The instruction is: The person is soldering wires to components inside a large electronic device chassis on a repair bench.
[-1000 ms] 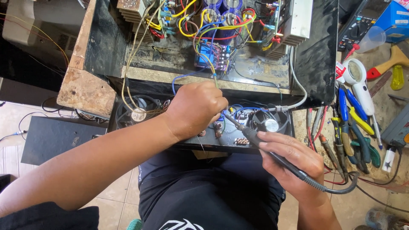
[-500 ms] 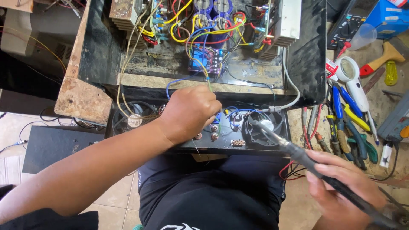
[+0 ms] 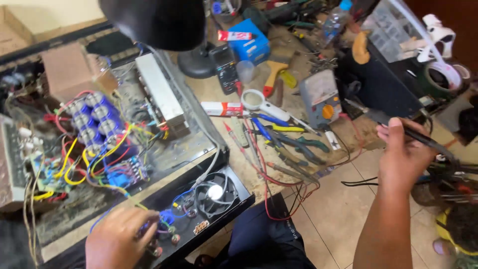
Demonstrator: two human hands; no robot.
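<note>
Open metal amplifier chassis (image 3: 164,107) full of wiring sits on the left of the cluttered wooden workbench (image 3: 234,164), with the black panel holding a round fan (image 3: 215,193) right in front of it. Left hand (image 3: 119,241) is on that panel's near-left end. Pliers and screwdrivers (image 3: 284,144) lie right of the chassis, round magnifying glass (image 3: 255,101) behind them, grey analogue meter (image 3: 318,97) further right. Right hand (image 3: 404,154) holds the slim dark soldering iron (image 3: 418,134) out past the bench's right edge.

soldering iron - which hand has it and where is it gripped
The right hand holds the soldering iron around its dark handle, tip pointing left. The left hand rests on the wires at the black panel; whether it grips any cannot be told.
</note>
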